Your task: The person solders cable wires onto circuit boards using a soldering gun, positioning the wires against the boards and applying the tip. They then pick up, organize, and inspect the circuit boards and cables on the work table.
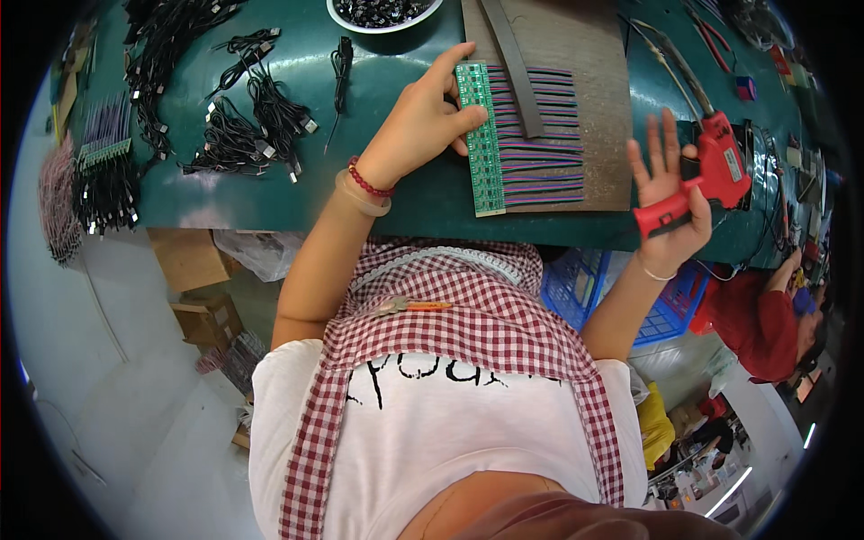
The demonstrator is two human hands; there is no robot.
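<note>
My left hand [421, 121] grips the upper left edge of a long green circuit board panel [487, 180], thumb on its face and index finger stretched past its top end. Rows of thin multicoloured wires [549, 164] run rightward from the panel over a brown board [605, 117]. Across the wires lies a flat grey bar [515, 72]. To the right, my right hand [668, 193] holds a red soldering gun [723, 162] by its handle, thumb over it and the other fingers stretched out. The gun's long metal tip end points up and left, apart from the panel.
Bundles of black cables [256, 126] lie on the green table [301, 184] at the left, near a black-handled pointed tool [339, 76]. A white bowl [385, 27] of small dark parts stands at the back. Red pliers [711, 40] lie far right; blue crates [661, 310] stand below the table.
</note>
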